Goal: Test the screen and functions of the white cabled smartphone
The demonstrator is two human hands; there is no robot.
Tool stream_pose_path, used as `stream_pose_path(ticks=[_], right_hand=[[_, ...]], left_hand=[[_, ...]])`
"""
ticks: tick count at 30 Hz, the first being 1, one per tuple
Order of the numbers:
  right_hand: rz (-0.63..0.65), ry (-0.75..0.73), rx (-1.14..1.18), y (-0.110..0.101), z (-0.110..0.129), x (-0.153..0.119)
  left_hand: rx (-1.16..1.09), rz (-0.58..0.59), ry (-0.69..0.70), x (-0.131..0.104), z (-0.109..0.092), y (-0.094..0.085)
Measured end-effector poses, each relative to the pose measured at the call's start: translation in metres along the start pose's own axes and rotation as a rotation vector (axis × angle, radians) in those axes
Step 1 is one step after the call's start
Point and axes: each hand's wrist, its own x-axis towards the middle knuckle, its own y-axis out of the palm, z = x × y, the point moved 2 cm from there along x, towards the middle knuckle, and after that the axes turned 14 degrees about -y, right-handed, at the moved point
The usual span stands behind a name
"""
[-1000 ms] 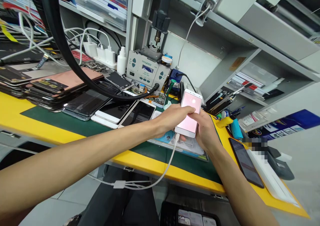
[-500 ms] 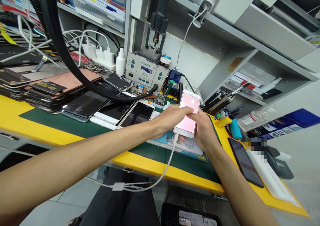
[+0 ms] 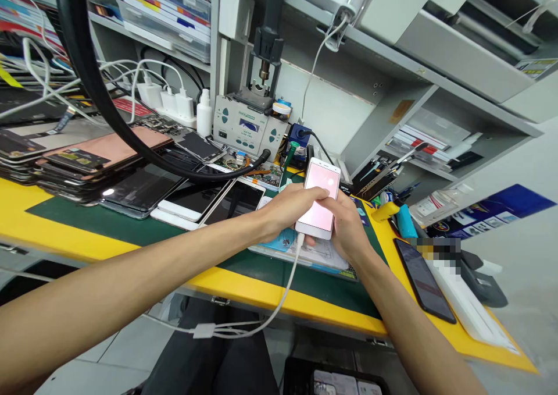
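Observation:
A white smartphone (image 3: pixel 314 217) with a lit pinkish screen is held upright between both hands, above the bench. My left hand (image 3: pixel 291 207) grips its left side, thumb laid across the screen. On the other side, my right hand (image 3: pixel 351 227) wraps round the edge and back, and its thumb also reaches onto the glass. Both thumbs meet near the middle of the screen. A white charging cable (image 3: pixel 293 271) is plugged into the bottom of the phone and hangs down in front of the bench to a splitter (image 3: pixel 204 330). Fingers behind the phone are mostly hidden.
Stacked phone parts (image 3: pixel 100 156) and several phones lie on the green mat (image 3: pixel 65 214) at left. Behind stands a soldering station (image 3: pixel 248 127); a thick black hose (image 3: pixel 108 110) arcs across the left. A dark phone (image 3: pixel 425 281) lies at right on the yellow bench (image 3: pixel 257 293).
The whole view has shifted slightly, so things sit a little further left. Both hands keep the same hold on the smartphone, thumbs still on its screen.

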Motion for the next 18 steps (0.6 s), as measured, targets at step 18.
stream_pose_path(ticks=[18], right_hand=[[0.012,0.006,-0.004,-0.0036,-0.0026,0.004]], left_hand=[[-0.023,-0.008,-0.025,0.0026,-0.0012,0.0007]])
